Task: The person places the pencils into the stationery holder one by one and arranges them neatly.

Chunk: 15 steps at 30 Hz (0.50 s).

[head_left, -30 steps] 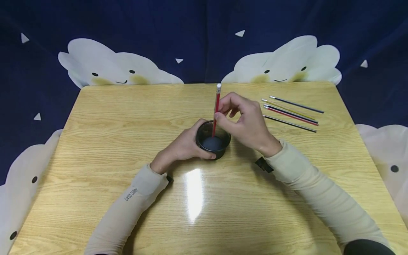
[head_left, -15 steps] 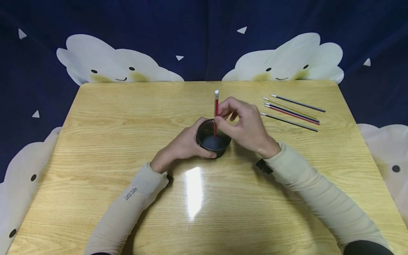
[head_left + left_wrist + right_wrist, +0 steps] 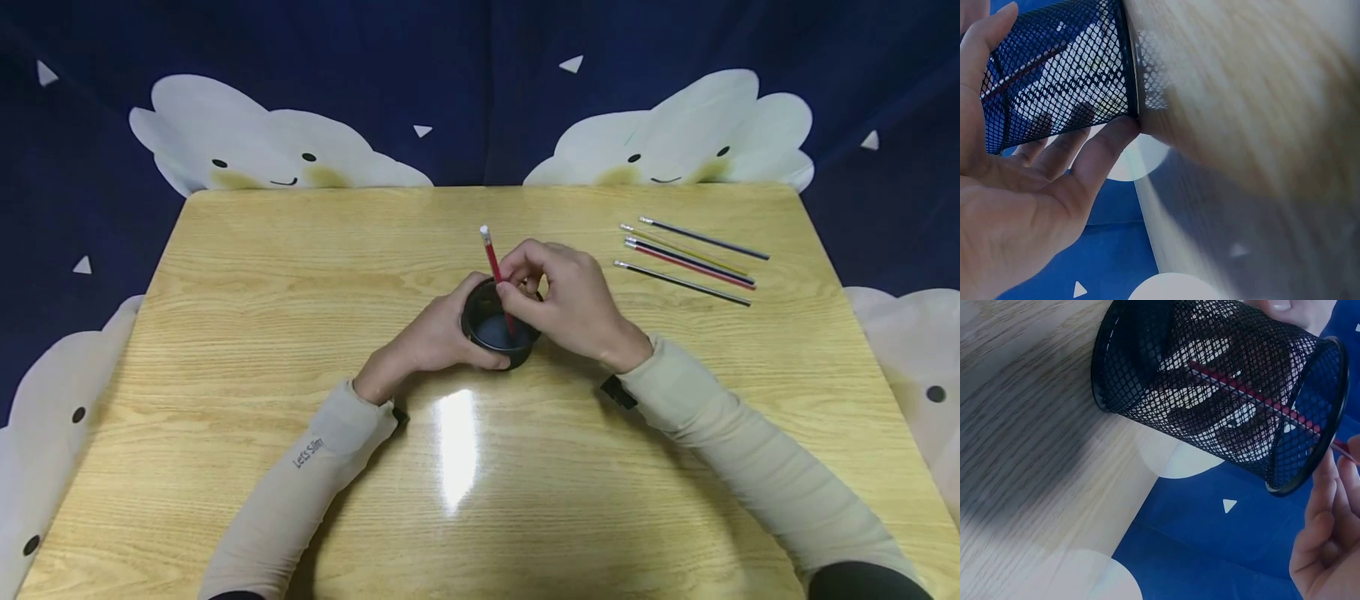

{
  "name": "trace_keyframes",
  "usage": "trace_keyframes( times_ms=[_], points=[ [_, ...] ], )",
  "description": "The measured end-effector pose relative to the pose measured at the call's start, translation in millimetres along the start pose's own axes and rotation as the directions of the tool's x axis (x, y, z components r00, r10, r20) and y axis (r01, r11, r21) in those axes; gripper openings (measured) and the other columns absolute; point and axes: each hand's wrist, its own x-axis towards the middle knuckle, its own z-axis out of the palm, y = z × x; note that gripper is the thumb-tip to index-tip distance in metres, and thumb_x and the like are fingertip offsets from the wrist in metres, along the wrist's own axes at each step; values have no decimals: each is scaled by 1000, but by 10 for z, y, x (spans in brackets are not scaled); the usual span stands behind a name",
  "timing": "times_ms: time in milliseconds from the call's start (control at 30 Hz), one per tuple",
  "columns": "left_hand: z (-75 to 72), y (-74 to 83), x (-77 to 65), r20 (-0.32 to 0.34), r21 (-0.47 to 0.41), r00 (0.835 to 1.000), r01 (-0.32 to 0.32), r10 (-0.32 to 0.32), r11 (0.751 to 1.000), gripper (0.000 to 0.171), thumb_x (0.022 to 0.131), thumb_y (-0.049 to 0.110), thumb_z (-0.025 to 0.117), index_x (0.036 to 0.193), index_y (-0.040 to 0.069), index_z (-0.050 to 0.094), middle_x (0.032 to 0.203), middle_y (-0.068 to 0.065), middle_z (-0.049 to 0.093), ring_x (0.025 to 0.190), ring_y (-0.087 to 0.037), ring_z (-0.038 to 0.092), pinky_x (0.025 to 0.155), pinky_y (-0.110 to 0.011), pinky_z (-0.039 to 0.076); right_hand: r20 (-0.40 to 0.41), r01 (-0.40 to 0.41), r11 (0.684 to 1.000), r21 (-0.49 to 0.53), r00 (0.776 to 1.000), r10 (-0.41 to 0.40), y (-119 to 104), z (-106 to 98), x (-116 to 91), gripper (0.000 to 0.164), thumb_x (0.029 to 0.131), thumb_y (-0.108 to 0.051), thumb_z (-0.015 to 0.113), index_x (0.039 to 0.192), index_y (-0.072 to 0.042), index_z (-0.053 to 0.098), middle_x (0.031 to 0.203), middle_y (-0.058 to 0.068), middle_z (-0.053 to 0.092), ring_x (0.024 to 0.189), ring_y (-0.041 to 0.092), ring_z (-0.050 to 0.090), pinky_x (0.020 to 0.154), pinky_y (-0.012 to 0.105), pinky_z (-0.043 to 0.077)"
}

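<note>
Red pencil [image 3: 492,257] slants inside a black wire-mesh pencil cup [image 3: 1210,412]
The right grip [image 3: 566,296] pinches its shaft; the left grip [image 3: 444,335] wraps the cup. Both likely handle light and stiff, the pencil somewhat slippery: take it mid-shaft, the cup round its wall.

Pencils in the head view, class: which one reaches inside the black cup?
The red pencil pinched by the right hand; the other five pencils all lie on the table.

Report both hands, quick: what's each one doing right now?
Left hand: holding the black mesh cup around its side.
Right hand: pinching the red pencil, lower end inside the cup.
</note>
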Motion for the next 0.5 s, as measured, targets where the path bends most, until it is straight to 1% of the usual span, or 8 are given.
trace_keyframes(
  times_ms=[200,333,500],
  points=[
    [-11,3,-1,14,-2,1000,12,-12,1000,96,74,14,102,152,17,48,136,-4,68,117,-24,66,105,-43,50,38,-29,998,-46,999,31,-6,19,19,9,93,-12,78,99,-7,76,81,-2,71,72,13,57,63,32,43],
    [-15,2,8,20,7,999,26,-26,1000,98,75,16,102,155,17,46,138,-3,67,119,-24,65,106,-43,49,58,-26,997,-75,998,31,-13,31,30,10,92,-15,79,98,-7,77,80,-2,73,69,14,56,62,33,43],
    [-14,6,6,21,15,999,48,-49,999,95,76,16,102,153,12,46,137,-6,67,121,-28,65,107,-43,48,91,-22,995,-96,995,30,-2,53,38,9,92,-15,78,98,-8,78,81,-2,74,67,21,60,62,34,44]
  ],
)
